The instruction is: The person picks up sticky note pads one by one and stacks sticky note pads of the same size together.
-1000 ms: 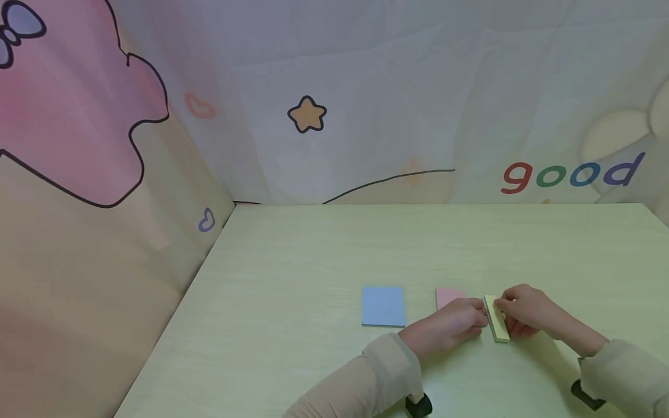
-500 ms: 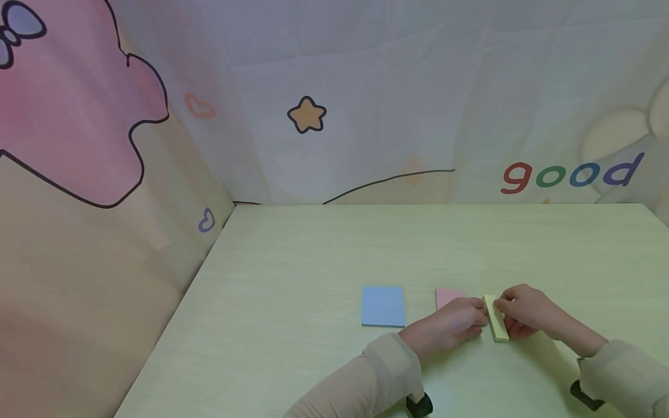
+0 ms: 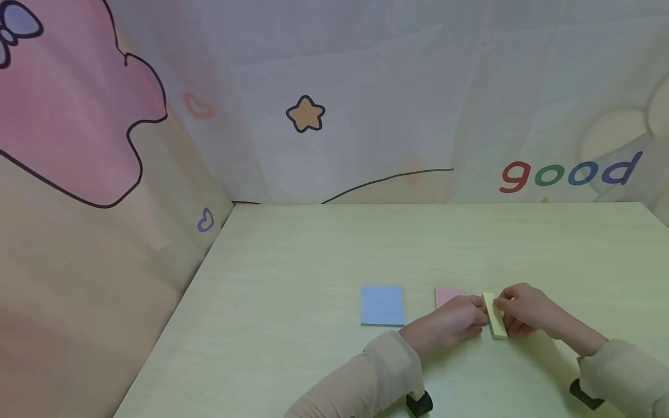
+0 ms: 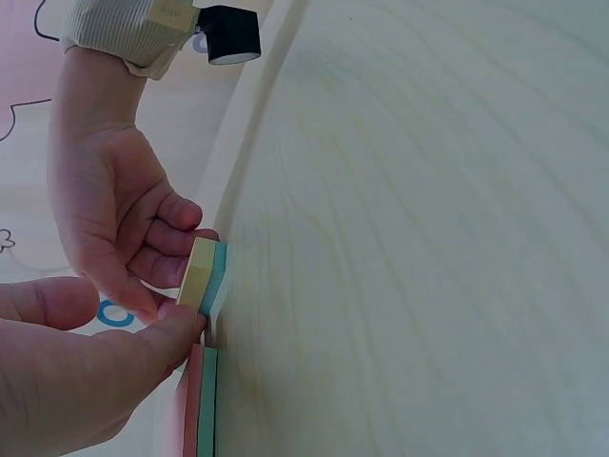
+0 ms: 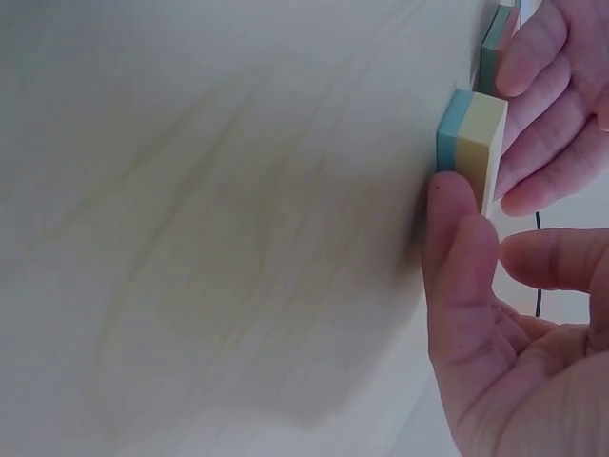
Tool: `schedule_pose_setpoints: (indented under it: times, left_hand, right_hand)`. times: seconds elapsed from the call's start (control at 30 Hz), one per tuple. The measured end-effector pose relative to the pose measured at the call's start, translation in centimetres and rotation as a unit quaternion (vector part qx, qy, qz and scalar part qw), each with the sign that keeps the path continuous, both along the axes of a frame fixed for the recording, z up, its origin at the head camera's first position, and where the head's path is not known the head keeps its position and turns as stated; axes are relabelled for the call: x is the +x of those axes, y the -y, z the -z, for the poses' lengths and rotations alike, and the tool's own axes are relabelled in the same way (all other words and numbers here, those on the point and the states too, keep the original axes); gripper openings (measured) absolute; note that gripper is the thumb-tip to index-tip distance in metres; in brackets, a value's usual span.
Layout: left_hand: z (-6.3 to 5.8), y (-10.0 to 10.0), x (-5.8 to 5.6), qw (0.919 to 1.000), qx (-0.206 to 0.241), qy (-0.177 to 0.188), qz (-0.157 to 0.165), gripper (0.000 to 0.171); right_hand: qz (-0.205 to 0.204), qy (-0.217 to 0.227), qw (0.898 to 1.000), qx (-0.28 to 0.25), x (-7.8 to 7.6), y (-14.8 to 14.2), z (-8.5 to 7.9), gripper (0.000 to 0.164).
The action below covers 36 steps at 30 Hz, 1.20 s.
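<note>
Yellow sticky-note pad (image 3: 494,316), a thick paper block with a teal lower layer, is being pinched on the pale wood-grain table (image 3: 313,255) between the left hand (image 3: 449,324) and right hand (image 3: 525,309), fingertips clamped on opposite sides, seemingly to steady it. A pink pad (image 3: 446,296) is lying flat just beside it; a blue square pad (image 3: 382,305) is lying further left.

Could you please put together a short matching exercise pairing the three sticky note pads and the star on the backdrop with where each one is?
Things:
1. blue pad
2. pink pad
3. yellow pad
4. star

Places:
A. pinched between both hands
B. on the backdrop behind the table
C. lying flat, farthest left of the pads
D. partly hidden behind the left hand

Pairs: 1-C, 2-D, 3-A, 4-B
</note>
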<state>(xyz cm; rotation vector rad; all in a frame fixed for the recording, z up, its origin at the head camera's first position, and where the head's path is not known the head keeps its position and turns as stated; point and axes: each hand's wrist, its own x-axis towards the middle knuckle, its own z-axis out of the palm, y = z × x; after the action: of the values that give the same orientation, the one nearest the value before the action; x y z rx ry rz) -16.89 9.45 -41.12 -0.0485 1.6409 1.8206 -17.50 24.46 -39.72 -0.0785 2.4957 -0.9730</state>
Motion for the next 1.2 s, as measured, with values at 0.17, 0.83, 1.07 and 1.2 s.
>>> schedule_pose_setpoints:
  times: [0.17, 0.83, 1.07, 1.2]
  left_hand:
    - [-0.17, -0.20, -0.10, 0.9999, 0.007, 0.008, -0.009, 0.046]
    - [-0.09, -0.52, -0.75, 0.9991, -0.001, 0.014, -0.040, 0.038]
    - [-0.12, -0.49, -0.74, 0.9993, -0.002, 0.011, -0.036, 0.040]
    - [0.01, -0.54, -0.83, 0.9993, -0.003, 0.010, -0.037, 0.039]
  right_hand:
    - [0.004, -0.001, 1.000, -0.004, -0.04, -0.04, -0.13, 0.027]
    - [0.013, 0.020, 0.999, -0.029, -0.45, -0.12, -0.05, 0.035]
    - [0.014, 0.020, 0.999, -0.029, -0.45, -0.17, 0.04, 0.036]
    - [0.018, 0.024, 0.999, -0.033, -0.36, -0.17, 0.03, 0.036]
